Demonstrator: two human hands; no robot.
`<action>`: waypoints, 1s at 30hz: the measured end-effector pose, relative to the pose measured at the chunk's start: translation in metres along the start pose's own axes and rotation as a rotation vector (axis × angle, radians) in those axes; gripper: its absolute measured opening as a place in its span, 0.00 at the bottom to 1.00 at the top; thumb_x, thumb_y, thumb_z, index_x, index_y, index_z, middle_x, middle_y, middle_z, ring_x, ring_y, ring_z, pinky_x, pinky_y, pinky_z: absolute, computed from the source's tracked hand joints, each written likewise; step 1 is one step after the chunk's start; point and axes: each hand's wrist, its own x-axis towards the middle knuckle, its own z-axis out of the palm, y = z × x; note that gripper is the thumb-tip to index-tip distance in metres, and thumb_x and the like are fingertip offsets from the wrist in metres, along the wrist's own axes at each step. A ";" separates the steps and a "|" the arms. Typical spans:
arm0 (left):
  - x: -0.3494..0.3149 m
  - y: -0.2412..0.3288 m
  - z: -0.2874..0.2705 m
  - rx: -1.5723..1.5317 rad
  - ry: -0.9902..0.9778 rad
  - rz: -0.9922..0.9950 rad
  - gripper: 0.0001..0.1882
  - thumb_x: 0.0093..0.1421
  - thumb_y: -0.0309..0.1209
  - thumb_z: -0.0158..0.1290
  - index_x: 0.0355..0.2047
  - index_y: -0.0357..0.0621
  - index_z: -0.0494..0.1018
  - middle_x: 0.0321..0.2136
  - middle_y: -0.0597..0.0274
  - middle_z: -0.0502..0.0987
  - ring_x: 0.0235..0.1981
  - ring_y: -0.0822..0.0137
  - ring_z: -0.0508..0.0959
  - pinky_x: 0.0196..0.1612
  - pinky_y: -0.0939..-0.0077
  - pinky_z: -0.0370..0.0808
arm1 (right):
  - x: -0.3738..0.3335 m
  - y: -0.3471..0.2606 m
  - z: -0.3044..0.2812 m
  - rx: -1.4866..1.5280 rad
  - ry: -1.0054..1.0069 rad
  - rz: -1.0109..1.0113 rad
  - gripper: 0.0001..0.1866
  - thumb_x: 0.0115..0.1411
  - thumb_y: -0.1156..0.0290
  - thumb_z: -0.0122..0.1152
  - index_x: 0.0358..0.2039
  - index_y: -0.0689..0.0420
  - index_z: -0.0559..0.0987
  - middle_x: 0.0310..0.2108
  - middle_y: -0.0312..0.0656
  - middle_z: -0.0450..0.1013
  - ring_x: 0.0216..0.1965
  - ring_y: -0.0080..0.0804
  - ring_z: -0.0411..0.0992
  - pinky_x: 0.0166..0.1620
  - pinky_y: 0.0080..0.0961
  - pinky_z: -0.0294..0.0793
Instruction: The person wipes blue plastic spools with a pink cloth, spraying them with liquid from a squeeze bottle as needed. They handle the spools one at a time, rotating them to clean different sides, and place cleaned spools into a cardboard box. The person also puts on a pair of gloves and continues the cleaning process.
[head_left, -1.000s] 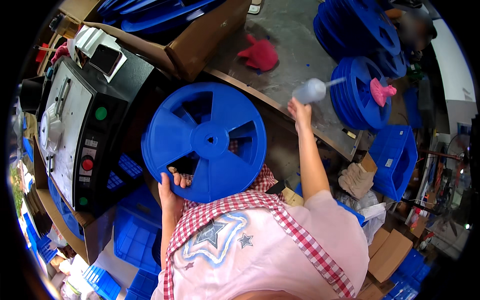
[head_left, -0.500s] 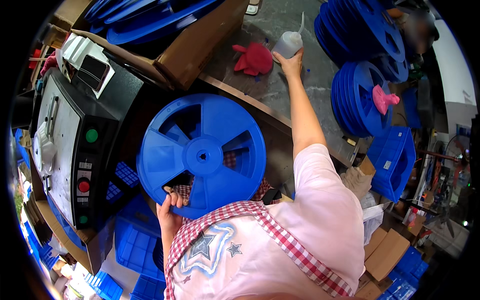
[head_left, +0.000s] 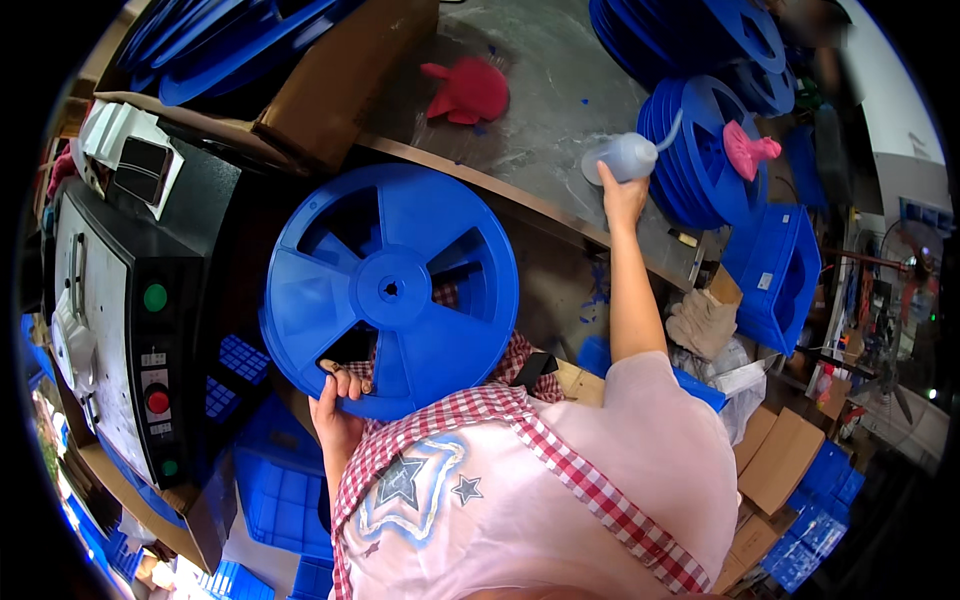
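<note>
My left hand [head_left: 342, 402] grips a large blue plastic reel [head_left: 402, 345] by its lower left rim, fingers curled through one of the cut-outs. The reel's round face, with a small hub hole, stands in front of my chest. Over the grey table, my right hand [head_left: 626, 200] is wrapped round a translucent squeeze bottle [head_left: 622, 158] with a bent spout. The bottle leans to the right, its spout close to a row of blue reels [head_left: 672, 150]. A pink cloth [head_left: 747, 150] lies against those reels.
A red cloth [head_left: 472, 90] lies on the grey table [head_left: 545, 60]. At upper left, a cardboard box [head_left: 320, 95] holds more blue reels. The black machine [head_left: 165, 340] with green and red buttons stands at left. A blue crate [head_left: 768, 280] sits at right.
My right hand has carried the squeeze bottle right and nearer to me, tipping its spout toward the reels. My left hand keeps its hold on the reel. The whole view has shifted slightly.
</note>
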 end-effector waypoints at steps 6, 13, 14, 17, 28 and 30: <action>0.001 0.004 0.014 0.077 0.106 0.007 0.12 0.66 0.40 0.45 0.41 0.45 0.62 0.23 0.65 0.63 0.27 0.68 0.68 0.37 0.65 0.71 | -0.087 -0.061 -0.019 0.633 -0.466 0.717 0.17 0.60 0.61 0.59 0.46 0.58 0.73 0.33 0.36 0.71 0.32 0.21 0.70 0.33 0.19 0.71; -0.001 -0.001 0.008 -0.008 0.035 0.035 0.16 0.67 0.45 0.42 0.40 0.46 0.65 0.19 0.69 0.60 0.24 0.70 0.66 0.35 0.68 0.70 | 0.085 -0.135 0.144 0.254 -0.618 -0.180 0.31 0.46 0.64 0.67 0.53 0.55 0.72 0.49 0.50 0.70 0.51 0.42 0.70 0.54 0.33 0.68; -0.001 -0.001 0.005 -0.023 0.004 0.032 0.16 0.67 0.45 0.43 0.40 0.46 0.66 0.19 0.69 0.60 0.23 0.71 0.65 0.33 0.69 0.69 | 0.100 -0.141 0.159 0.188 -0.699 -0.216 0.32 0.45 0.66 0.66 0.54 0.55 0.71 0.51 0.51 0.69 0.53 0.43 0.68 0.55 0.33 0.68; -0.001 -0.001 0.004 -0.072 -0.009 0.041 0.15 0.66 0.45 0.43 0.41 0.46 0.67 0.19 0.71 0.60 0.21 0.74 0.61 0.30 0.73 0.66 | 0.132 -0.127 0.204 0.131 -0.886 -0.298 0.36 0.43 0.70 0.63 0.57 0.55 0.68 0.55 0.52 0.67 0.56 0.43 0.66 0.56 0.32 0.66; 0.003 -0.005 0.012 -0.164 -0.127 0.026 0.09 0.67 0.37 0.42 0.39 0.46 0.65 0.19 0.72 0.58 0.20 0.76 0.59 0.29 0.78 0.63 | 0.027 -0.181 0.079 0.542 -0.515 -0.216 0.19 0.41 0.70 0.70 0.35 0.60 0.76 0.32 0.42 0.76 0.34 0.34 0.75 0.40 0.27 0.73; -0.004 -0.004 0.018 -0.172 -0.103 0.020 0.10 0.68 0.39 0.42 0.38 0.47 0.66 0.19 0.74 0.57 0.19 0.78 0.58 0.29 0.80 0.62 | -0.019 -0.235 0.011 0.540 -0.390 -0.503 0.17 0.42 0.74 0.69 0.33 0.59 0.75 0.31 0.44 0.72 0.31 0.38 0.73 0.35 0.29 0.72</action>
